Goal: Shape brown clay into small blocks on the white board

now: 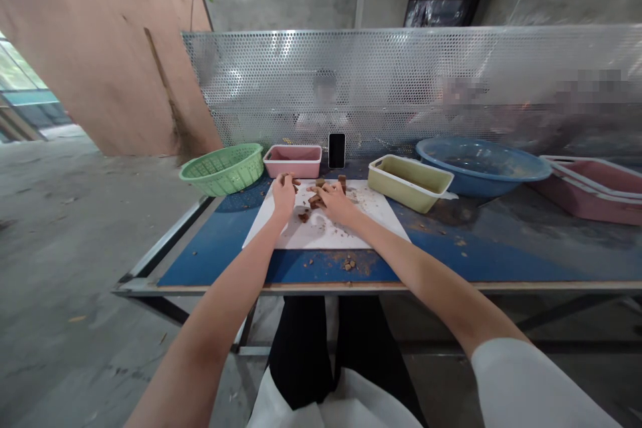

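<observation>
My left hand (284, 192) is over the left part of a white board (295, 237), its fingers closed round a small brown chunk (296, 181). To its right, my right hand (335, 202) reaches over a cluster of brown chunks (315, 202), its fingers apart and touching them. One upright brown block (342, 182) stands just behind that hand. Between the hands and closer to me lies a dark brown fragment (303, 217). Crumbs are scattered over the board. What exactly the chunks are made of, I cannot tell.
Behind the board are a pink basin (293, 170) and an upright phone (337, 150). A green basket (225, 177) sits left; a yellow-green basin (408, 194), a blue tub (481, 180) and pink basins (592, 204) sit right. Crumbs (350, 263) lie near the blue table's front edge.
</observation>
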The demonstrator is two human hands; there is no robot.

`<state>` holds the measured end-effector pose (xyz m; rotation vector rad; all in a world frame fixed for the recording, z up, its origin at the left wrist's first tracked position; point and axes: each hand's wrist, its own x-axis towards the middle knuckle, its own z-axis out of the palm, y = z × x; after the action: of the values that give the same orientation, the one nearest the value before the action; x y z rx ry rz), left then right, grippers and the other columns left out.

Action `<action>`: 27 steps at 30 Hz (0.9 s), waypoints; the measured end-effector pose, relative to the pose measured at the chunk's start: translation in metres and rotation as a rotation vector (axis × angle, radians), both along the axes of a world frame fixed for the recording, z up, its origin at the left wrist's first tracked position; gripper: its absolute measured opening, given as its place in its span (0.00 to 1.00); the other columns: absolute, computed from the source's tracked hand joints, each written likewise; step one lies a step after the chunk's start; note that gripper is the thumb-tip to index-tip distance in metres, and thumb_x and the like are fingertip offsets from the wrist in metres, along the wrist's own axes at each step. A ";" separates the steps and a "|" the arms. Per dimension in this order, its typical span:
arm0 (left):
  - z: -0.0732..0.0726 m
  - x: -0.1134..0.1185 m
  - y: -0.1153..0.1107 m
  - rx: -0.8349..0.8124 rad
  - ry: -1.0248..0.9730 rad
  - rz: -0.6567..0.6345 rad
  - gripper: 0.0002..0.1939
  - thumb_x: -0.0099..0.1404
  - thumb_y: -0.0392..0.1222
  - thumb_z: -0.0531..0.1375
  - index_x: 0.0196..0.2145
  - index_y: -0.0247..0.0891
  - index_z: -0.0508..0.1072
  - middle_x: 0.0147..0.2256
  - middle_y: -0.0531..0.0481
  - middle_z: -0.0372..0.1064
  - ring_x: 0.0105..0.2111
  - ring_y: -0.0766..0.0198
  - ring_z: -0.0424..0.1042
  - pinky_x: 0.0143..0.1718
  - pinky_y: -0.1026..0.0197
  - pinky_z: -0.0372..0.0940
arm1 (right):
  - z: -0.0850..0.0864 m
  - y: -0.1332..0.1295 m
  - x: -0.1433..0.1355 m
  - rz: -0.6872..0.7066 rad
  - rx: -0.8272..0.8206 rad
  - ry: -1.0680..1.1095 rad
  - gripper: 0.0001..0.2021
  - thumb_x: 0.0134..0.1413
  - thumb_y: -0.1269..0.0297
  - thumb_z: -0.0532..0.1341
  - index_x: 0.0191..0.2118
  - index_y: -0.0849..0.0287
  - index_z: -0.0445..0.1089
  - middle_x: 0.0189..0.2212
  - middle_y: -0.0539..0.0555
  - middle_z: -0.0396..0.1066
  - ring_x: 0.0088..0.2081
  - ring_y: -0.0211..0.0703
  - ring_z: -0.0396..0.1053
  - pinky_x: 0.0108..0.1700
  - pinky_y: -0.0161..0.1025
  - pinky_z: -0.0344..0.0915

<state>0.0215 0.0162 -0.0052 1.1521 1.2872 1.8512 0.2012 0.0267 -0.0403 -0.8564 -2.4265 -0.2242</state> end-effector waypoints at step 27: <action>-0.009 -0.007 0.009 -0.009 0.048 0.034 0.06 0.68 0.37 0.54 0.37 0.40 0.70 0.26 0.52 0.71 0.24 0.65 0.67 0.28 0.63 0.60 | -0.004 0.002 0.001 0.062 -0.096 0.103 0.25 0.69 0.71 0.61 0.69 0.58 0.62 0.52 0.60 0.78 0.59 0.58 0.68 0.62 0.54 0.55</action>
<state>0.0150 0.0253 -0.0139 1.1836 1.3484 1.8509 0.2024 0.0284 -0.0442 -0.8121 -2.3791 -0.0400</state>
